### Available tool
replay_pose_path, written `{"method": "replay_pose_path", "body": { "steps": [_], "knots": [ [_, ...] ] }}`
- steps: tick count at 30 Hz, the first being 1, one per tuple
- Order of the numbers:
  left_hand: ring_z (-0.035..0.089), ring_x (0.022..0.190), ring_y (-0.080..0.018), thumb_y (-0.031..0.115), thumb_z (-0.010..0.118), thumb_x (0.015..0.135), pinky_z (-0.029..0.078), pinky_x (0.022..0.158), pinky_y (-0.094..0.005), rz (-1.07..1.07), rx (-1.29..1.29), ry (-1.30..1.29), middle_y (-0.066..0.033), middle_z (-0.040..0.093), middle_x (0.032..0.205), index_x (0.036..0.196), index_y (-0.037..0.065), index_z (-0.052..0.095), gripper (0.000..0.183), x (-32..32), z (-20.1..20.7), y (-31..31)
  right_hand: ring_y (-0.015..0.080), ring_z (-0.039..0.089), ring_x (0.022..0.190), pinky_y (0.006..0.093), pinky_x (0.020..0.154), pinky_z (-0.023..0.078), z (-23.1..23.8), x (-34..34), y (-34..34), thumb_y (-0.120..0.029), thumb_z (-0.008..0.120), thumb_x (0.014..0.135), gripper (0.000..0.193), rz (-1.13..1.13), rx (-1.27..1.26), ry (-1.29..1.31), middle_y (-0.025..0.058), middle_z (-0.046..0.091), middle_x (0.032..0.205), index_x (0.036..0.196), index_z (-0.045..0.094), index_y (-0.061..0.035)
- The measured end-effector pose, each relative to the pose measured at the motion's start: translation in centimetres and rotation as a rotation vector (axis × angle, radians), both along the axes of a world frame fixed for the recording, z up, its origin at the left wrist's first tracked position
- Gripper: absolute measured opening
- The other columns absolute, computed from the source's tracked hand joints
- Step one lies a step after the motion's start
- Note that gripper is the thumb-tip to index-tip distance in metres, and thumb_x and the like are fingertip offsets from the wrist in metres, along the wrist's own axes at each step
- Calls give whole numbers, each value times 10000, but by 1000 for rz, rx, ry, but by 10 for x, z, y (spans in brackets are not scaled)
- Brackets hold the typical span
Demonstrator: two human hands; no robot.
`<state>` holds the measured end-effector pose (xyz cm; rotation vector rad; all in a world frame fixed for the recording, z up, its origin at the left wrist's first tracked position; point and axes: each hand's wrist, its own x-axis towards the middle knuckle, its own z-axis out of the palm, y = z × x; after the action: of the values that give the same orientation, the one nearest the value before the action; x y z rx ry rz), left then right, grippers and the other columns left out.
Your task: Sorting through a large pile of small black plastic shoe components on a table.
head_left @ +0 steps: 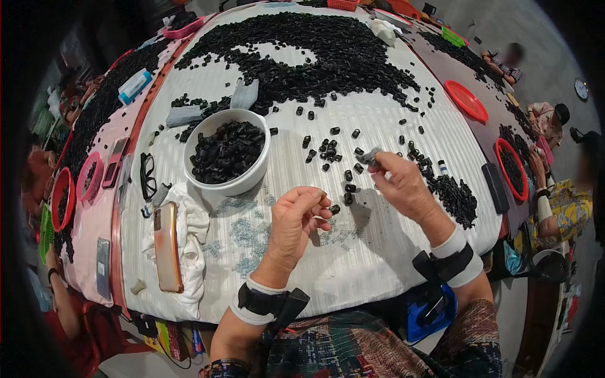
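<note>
Long work surface (378, 233) w/ white ribbed cloth, runs away from camera; pink-covered strip (94, 220) along its left side, brown-covered section (441, 63) at right. Grey floor (548, 69) top right, smooth, evenly lit. Round wall clock (581, 89) far right edge. Other people seated round the edges: one at right in yellow patterned top (570, 208), one farther back right (504, 60), one lower left in red (94, 334). Red round trays (466, 101) and pink baskets (90, 176) near them. Phones (167, 246) lie on left part, eyeglasses (147, 176) beside. Light bright, overhead, soft shadows. Corners dark from lens rim.
</note>
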<state>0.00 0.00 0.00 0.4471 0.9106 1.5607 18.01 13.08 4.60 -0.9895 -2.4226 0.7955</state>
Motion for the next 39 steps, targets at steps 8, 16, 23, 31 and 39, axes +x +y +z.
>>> {"method": "replay_pose_path", "body": {
  "steps": [8, 16, 23, 31, 39],
  "knots": [
    [617, 656, -153, 166, 617, 874, 534, 532, -283, 32, -3, -4, -93, 619, 819, 926, 19, 600, 157, 7, 3, 1, 327, 585, 785, 413, 643, 497, -38, -12, -10, -3, 559, 749, 211, 129, 350, -50, 133, 560, 832, 956, 533, -36],
    [637, 680, -146, 146, 626, 877, 549, 550, -267, 20, -60, 45, -104, 628, 861, 958, 3, 581, 171, 8, 7, 0, 290, 593, 784, 391, 649, 515, -37, -14, -17, 8, 575, 739, 262, 70, 369, 33, 115, 544, 849, 992, 528, -38],
    [648, 723, -135, 103, 613, 896, 580, 622, -270, -2, -19, 92, -80, 642, 871, 954, 3, 576, 122, 11, 2, 3, 277, 575, 762, 357, 642, 516, -7, -32, -52, 31, 607, 707, 309, 188, 404, 214, 129, 524, 823, 1002, 518, 5],
    [669, 755, -164, 79, 595, 897, 589, 616, -263, 70, 11, 61, -136, 657, 946, 988, -8, 583, 127, 6, 4, 3, 251, 598, 696, 321, 583, 486, 4, -13, -41, 42, 587, 768, 190, 129, 158, 319, 146, 551, 798, 947, 524, 22],
    [643, 720, -138, 108, 612, 897, 566, 580, -240, 101, -6, 107, -130, 647, 912, 1098, -40, 592, 250, 4, 0, 4, 109, 545, 582, 262, 500, 442, -24, 33, -43, -5, 594, 845, 132, -34, 55, 182, 81, 578, 732, 970, 562, 22]
  ]
}}
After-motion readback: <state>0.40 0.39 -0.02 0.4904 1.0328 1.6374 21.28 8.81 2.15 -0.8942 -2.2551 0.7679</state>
